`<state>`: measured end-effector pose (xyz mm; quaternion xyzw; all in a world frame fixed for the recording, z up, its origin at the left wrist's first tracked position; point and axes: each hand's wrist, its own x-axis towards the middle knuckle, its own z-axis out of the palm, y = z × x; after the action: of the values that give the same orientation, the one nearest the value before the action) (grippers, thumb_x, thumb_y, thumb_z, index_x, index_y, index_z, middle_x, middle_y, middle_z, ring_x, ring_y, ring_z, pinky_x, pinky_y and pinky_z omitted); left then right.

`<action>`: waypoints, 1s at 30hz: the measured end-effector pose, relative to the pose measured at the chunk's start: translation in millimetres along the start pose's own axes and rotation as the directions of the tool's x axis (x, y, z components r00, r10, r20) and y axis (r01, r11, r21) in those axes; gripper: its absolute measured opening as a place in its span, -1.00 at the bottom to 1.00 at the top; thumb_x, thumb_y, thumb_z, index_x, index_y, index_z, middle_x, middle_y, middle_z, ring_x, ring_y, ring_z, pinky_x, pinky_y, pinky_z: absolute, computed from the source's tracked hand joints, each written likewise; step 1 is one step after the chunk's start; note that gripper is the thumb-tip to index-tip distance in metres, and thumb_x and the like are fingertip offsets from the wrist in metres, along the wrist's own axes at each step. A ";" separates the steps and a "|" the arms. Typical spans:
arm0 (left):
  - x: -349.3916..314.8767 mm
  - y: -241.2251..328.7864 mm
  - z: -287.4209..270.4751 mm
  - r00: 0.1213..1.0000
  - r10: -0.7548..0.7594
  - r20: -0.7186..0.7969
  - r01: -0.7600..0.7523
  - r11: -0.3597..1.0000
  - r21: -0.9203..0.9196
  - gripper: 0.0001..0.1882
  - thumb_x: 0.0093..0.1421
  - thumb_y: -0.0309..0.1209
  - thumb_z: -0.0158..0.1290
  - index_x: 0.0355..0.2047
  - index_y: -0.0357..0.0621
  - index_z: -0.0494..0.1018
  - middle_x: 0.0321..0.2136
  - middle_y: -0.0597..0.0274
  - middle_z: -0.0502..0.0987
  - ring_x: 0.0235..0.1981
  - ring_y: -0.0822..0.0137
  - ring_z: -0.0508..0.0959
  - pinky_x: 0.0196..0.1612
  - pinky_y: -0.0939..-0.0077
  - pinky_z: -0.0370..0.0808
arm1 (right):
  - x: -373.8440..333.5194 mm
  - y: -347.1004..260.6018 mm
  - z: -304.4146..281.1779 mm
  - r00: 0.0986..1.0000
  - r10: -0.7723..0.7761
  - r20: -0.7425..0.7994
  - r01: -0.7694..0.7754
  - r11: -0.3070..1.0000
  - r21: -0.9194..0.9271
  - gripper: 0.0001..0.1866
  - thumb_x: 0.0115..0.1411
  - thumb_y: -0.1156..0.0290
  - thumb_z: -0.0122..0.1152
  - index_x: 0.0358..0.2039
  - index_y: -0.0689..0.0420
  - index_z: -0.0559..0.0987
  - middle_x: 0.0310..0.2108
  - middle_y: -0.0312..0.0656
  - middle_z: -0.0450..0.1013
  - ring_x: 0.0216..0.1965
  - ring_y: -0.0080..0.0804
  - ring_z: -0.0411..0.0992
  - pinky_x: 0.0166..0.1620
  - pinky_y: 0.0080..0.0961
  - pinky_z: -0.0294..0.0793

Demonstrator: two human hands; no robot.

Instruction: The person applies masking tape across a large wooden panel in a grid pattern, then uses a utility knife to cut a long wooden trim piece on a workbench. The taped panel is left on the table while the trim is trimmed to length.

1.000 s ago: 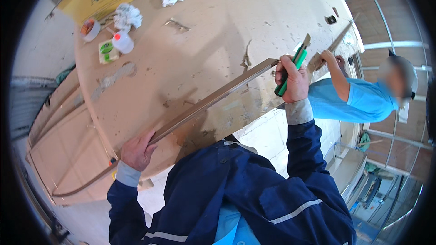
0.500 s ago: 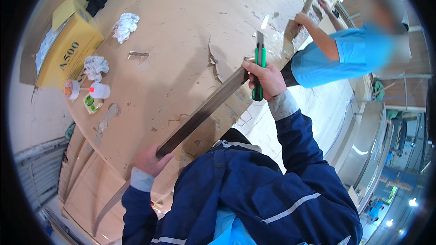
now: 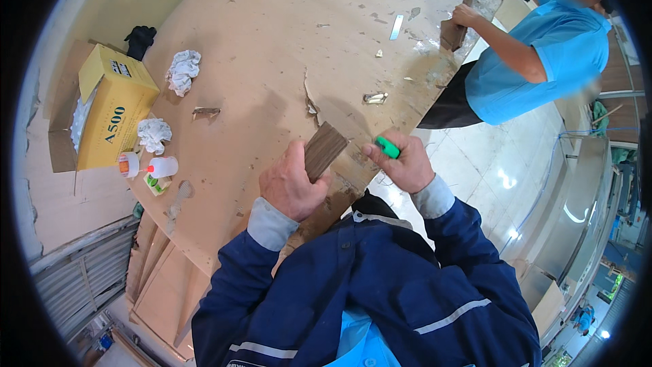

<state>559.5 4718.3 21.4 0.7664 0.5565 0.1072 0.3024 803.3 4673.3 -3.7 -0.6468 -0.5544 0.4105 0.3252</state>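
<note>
Lower part of the dark wood strip is covered by the left hand; its far end can't be made out. Green tool is mostly buried in the right hand, only a short green bit shown, tip not visible. Near desk edge is hidden behind both hands and the blue jacket. Co-worker beyond the strip: face blurred, far hand cut off at the top edge.

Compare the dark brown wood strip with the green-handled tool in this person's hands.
The dark brown flat wood strip sits in the left hand; the small green-handled tool sits in the right hand. The strip shows broad and grained; the tool shows only a bright plastic tip. Both hang over the table edge.
</note>
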 end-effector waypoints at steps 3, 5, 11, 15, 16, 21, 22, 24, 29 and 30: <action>1.3 4.0 -6.3 0.994 -0.090 0.059 0.089 0.996 0.030 -0.47 0.01 -0.29 0.31 -0.05 -0.23 0.43 -0.31 -0.14 0.64 -0.27 -0.17 0.67 -0.21 0.03 0.60 | 6.3 10.3 7.5 0.985 -0.169 -0.043 0.168 0.985 -0.034 -0.73 0.27 0.29 0.45 -0.43 0.18 0.59 -0.58 -0.11 0.41 -0.52 -0.30 0.42 -0.41 -0.38 0.40; -1.0 3.2 -12.9 0.999 -0.049 0.015 0.049 0.998 -0.037 -0.48 -0.02 -0.35 0.30 -0.05 -0.24 0.43 -0.37 -0.13 0.61 -0.34 -0.13 0.65 -0.26 0.10 0.57 | 11.6 13.3 11.7 0.986 -0.166 0.011 0.167 0.986 -0.017 -0.84 0.19 0.30 0.43 -0.30 0.08 0.68 -0.43 -0.01 0.56 -0.41 0.08 0.54 -0.32 -0.20 0.54; -1.3 -11.5 -40.3 0.988 -0.079 0.130 0.109 0.965 -0.238 -0.44 -0.12 -0.46 0.29 -0.05 -0.30 0.43 -0.42 -0.05 0.57 -0.39 0.04 0.62 -0.26 0.27 0.55 | 35.1 -1.9 31.2 0.885 -0.463 -0.053 0.463 0.886 -0.019 -0.80 0.17 0.28 0.50 -0.41 0.06 0.63 -0.52 -0.13 0.52 -0.48 -0.06 0.53 -0.44 -0.21 0.48; 2.2 -17.7 -46.5 0.974 -0.079 0.213 0.152 0.924 -0.351 -0.42 -0.14 -0.49 0.28 -0.04 -0.33 0.42 -0.44 -0.02 0.53 -0.42 0.15 0.58 -0.25 0.34 0.53 | 47.7 -17.6 35.0 0.866 -0.493 -0.083 0.498 0.866 0.055 -0.79 0.18 0.32 0.51 -0.45 0.08 0.61 -0.59 -0.13 0.46 -0.55 -0.10 0.48 -0.50 -0.23 0.40; 3.1 -17.9 -45.9 0.975 -0.073 0.211 0.148 0.920 -0.364 -0.43 -0.14 -0.49 0.27 -0.05 -0.33 0.42 -0.45 0.00 0.52 -0.43 0.19 0.56 -0.26 0.34 0.53 | 50.8 -19.7 35.2 0.860 -0.505 -0.073 0.509 0.860 0.048 -0.77 0.18 0.30 0.50 -0.46 0.08 0.59 -0.58 -0.14 0.46 -0.54 -0.10 0.48 -0.49 -0.23 0.41; 7.0 -16.2 -46.2 0.957 -0.121 0.265 0.226 0.884 -0.410 -0.48 -0.12 -0.50 0.21 -0.07 -0.33 0.44 -0.47 0.05 0.50 -0.44 0.27 0.51 -0.27 0.36 0.52 | 59.4 -23.5 40.2 0.864 -0.501 -0.038 0.503 0.863 0.042 -0.76 0.20 0.29 0.48 -0.47 0.08 0.58 -0.60 -0.13 0.43 -0.55 -0.09 0.46 -0.48 -0.19 0.40; 7.7 -16.3 -46.9 0.957 -0.118 0.266 0.224 0.882 -0.415 -0.49 -0.12 -0.49 0.21 -0.08 -0.33 0.44 -0.47 0.05 0.50 -0.44 0.27 0.50 -0.27 0.36 0.52 | 60.4 -22.9 40.8 0.865 -0.501 -0.037 0.503 0.863 0.054 -0.78 0.20 0.31 0.49 -0.46 0.09 0.60 -0.60 -0.13 0.44 -0.55 -0.08 0.46 -0.49 -0.19 0.39; 8.6 -16.4 -47.9 0.957 -0.112 0.268 0.221 0.878 -0.424 -0.51 -0.12 -0.49 0.20 -0.09 -0.33 0.45 -0.47 0.06 0.50 -0.45 0.28 0.49 -0.27 0.37 0.51 | 62.3 -21.7 41.7 0.868 -0.495 -0.029 0.496 0.867 0.048 -0.79 0.21 0.33 0.49 -0.45 0.09 0.61 -0.60 -0.13 0.44 -0.55 -0.08 0.46 -0.49 -0.19 0.39; 11.2 -18.6 -47.3 0.957 -0.115 0.266 0.225 0.874 -0.432 -0.56 -0.11 -0.45 0.20 -0.18 -0.32 0.43 -0.51 0.05 0.46 -0.47 0.28 0.46 -0.31 0.35 0.49 | 63.7 -14.7 43.4 0.882 -0.471 0.000 0.471 0.882 -0.011 -0.77 0.22 0.32 0.47 -0.46 0.10 0.59 -0.59 -0.11 0.46 -0.54 -0.08 0.49 -0.48 -0.18 0.41; 11.7 -18.8 -46.8 0.953 -0.123 0.276 0.234 0.879 -0.416 -0.57 -0.11 -0.44 0.20 -0.19 -0.32 0.43 -0.52 0.05 0.44 -0.48 0.28 0.46 -0.32 0.34 0.48 | 64.3 -12.0 44.6 0.882 -0.471 0.012 0.471 0.882 -0.034 -0.78 0.22 0.32 0.47 -0.45 0.10 0.59 -0.58 -0.11 0.47 -0.53 -0.07 0.50 -0.47 -0.18 0.42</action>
<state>525.5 4748.9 45.6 0.6294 0.5448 0.1088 0.5434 761.3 4737.1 -24.3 -0.4981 -0.7027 0.3103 0.4023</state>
